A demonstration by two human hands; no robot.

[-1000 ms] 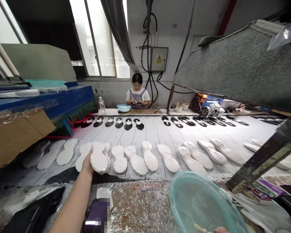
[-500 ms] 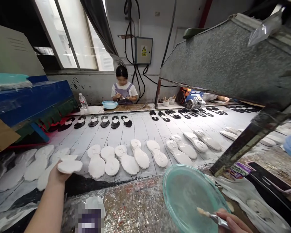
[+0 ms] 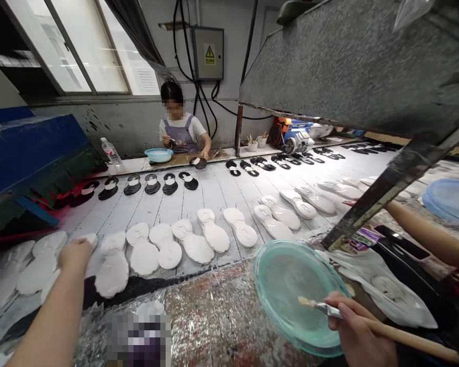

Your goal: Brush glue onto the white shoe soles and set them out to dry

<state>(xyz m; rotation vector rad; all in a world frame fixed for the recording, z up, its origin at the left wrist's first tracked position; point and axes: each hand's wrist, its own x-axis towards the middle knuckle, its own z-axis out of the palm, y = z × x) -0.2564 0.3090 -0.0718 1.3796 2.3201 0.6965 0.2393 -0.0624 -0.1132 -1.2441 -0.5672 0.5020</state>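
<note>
At the left, my left hand [image 3: 74, 252] has its fingers closed around the far end of a white shoe sole [image 3: 89, 238]; my hand and forearm hide much of the sole. Just right of it, another white sole [image 3: 112, 272] lies on the white belt [image 3: 229, 196], beginning a row of several soles. Held in my right hand [image 3: 361, 326] is a brush [image 3: 405, 337] with a wooden handle and metal ferrule. Its pale bristles are over the teal bowl [image 3: 262, 295], which has a whitish, cloudy inside.
Across the belt sits a co-worker [image 3: 181, 130] beside a blue bowl [image 3: 158, 154]. Black shoe pieces [image 3: 170, 184] line the far side. A slanted metal post [image 3: 367, 199] stands at right, near another person's arm [image 3: 428, 229], a phone [image 3: 401, 242] and a blue lid [image 3: 451, 200].
My left hand has let go of one sole, now flat on the belt, and moved left to another. The brush hand is further into view. Another person's arm has appeared at right.
</note>
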